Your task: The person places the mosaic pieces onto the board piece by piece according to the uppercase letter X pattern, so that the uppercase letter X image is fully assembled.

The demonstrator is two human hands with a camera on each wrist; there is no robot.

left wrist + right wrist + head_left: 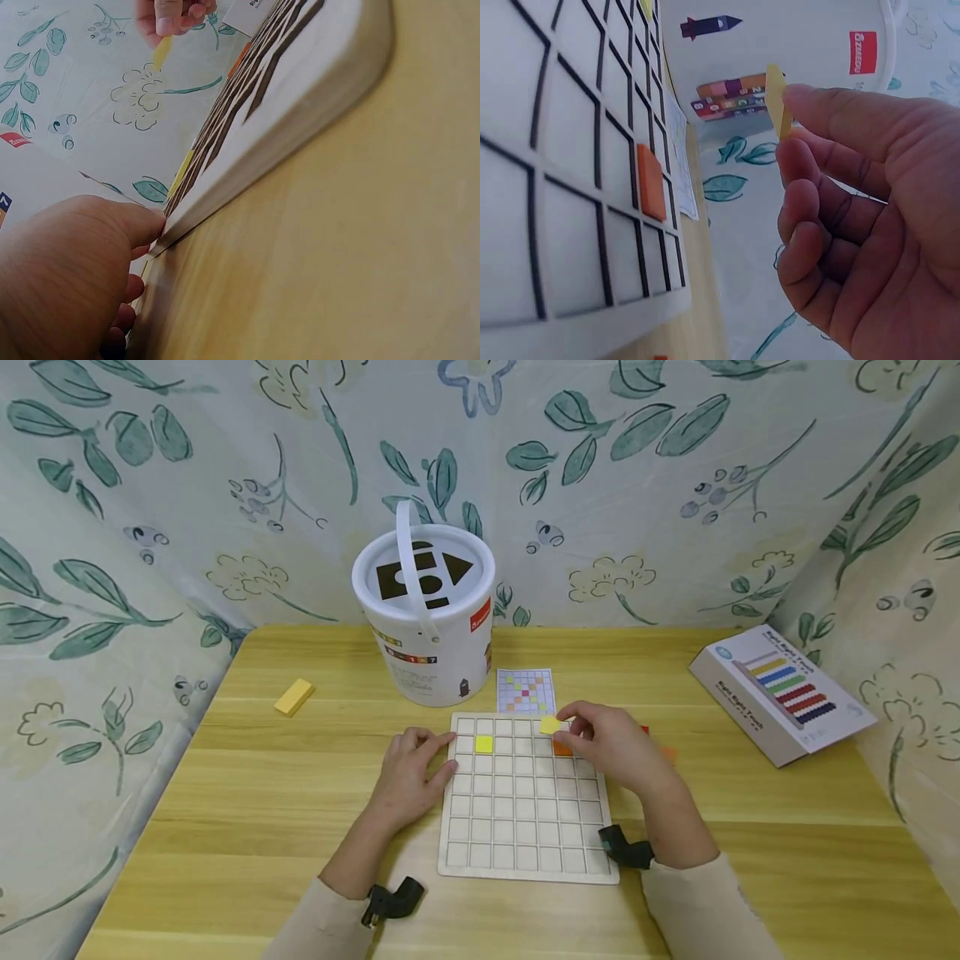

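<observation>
A white square grid board (502, 833) lies on the table, with a yellow square tile (484, 744) in its upper left part. Against the board's left edge rest the thumb and index finger of my left hand (405, 777). My right hand (611, 743) pinches another yellow tile (777, 101) between thumb and fingers, raised over the board's upper right part. Below it on the grid sits an orange tile (651, 182), partly covered by the hand in the head view. Behind the board lies a small printed pattern card (525, 689) with coloured squares.
A white bucket (442, 668) with a shape-hole lid and raised handle stands behind the board. A yellow block (294, 697) lies at the left. To the right is a white box (780, 693). Red and orange pieces (669, 755) show partly behind my right hand.
</observation>
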